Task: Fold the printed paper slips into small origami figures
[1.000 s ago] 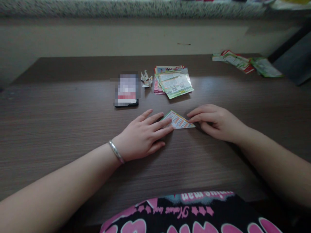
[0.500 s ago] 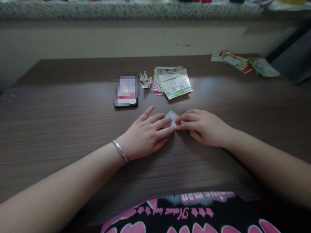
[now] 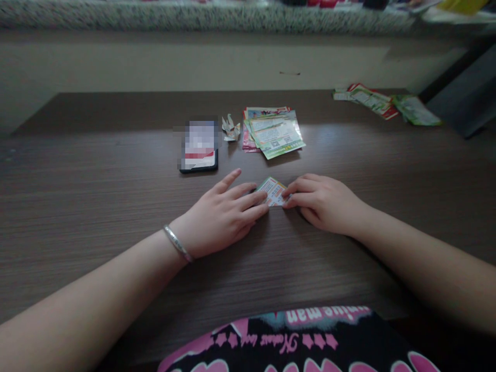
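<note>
Printed paper [image 3: 276, 192], left fingers [image 3: 253, 199] splayed atop, right fingers [image 3: 304, 199] bunched at edge

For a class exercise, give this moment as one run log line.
left hand: on printed paper | right hand: at its right side | paper stack: beyond both

On the black shirt [image 3: 300, 343], lettering stands upside down to the camera. Its pale top line seems to end in "man"; the longer word beside that is partly lost at the cloth's edge. Below, a pink script line sits between two rows of stars, its words too unclear to read, and big pink letters are cut off by the frame. The top sheet [image 3: 273, 129] of the pile bears two square codes and print too small to read, as is that on the folded paper [image 3: 274, 195]. The phone's screen [image 3: 199, 142] is blurred out.
</note>
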The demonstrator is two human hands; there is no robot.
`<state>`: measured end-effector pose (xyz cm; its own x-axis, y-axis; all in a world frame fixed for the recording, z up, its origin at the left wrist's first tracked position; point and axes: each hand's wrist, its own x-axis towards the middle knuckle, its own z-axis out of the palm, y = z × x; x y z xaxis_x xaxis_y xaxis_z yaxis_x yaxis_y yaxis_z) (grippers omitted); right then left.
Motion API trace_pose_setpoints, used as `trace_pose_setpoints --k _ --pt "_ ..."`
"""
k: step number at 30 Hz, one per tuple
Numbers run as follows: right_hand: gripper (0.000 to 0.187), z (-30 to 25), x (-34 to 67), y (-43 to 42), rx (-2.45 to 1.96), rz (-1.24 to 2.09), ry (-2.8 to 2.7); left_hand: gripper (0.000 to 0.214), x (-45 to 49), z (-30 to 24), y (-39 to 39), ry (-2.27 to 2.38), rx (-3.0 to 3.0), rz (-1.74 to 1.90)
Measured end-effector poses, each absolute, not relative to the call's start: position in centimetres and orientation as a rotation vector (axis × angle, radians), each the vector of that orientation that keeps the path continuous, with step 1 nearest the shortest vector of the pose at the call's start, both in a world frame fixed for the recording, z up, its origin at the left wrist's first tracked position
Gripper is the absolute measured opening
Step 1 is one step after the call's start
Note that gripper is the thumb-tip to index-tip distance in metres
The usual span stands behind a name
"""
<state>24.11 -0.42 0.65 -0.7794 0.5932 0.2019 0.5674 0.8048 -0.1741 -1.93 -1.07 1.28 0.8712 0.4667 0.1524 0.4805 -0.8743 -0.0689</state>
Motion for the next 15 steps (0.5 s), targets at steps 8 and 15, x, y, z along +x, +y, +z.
trace_pose_setpoints --k 8,15 --pt "0.03 0.4 24.4 -0.2 -0.892 0.14 -2.738 0.032 -2.1 1.9 -1.1 -0.75 -2.953 -0.122" --pt "0.03 -0.1 24.8 -0.1 -0.892 0.193 -2.684 0.032 -2.4 2.6 -1.0 -0.738 -2.936 -0.078"
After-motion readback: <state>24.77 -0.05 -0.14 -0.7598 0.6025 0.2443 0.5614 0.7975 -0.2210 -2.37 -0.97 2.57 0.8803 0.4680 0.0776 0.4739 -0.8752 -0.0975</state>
